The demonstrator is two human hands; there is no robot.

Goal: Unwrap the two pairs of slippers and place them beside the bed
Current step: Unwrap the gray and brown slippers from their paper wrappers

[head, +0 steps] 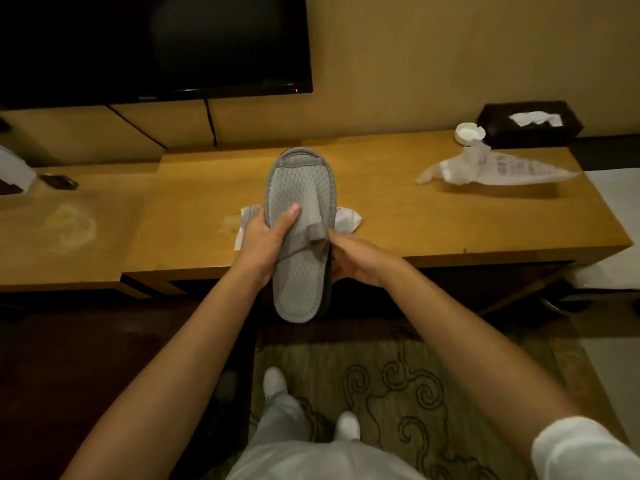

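Note:
A grey mesh slipper (300, 188) is held over the front edge of a wooden desk (450, 223), sole side toward me, toe pointing away. A second slipper seems pressed behind it; only a dark edge shows on the right. My left hand (266, 240) grips its left side with the thumb across the fabric. My right hand (356, 259) holds the right side by the folded strap. A white wrapper (346, 221) lies on the desk under the slipper. Another empty white wrapper (491, 169) lies crumpled to the right.
A black TV (152, 46) hangs on the wall above the desk. A white ashtray (469, 133) and a black tissue box (530, 124) stand at the back right. A dark remote (59, 181) lies at the left. White bedding (616, 209) shows at the right edge. A patterned rug (415, 382) covers the floor.

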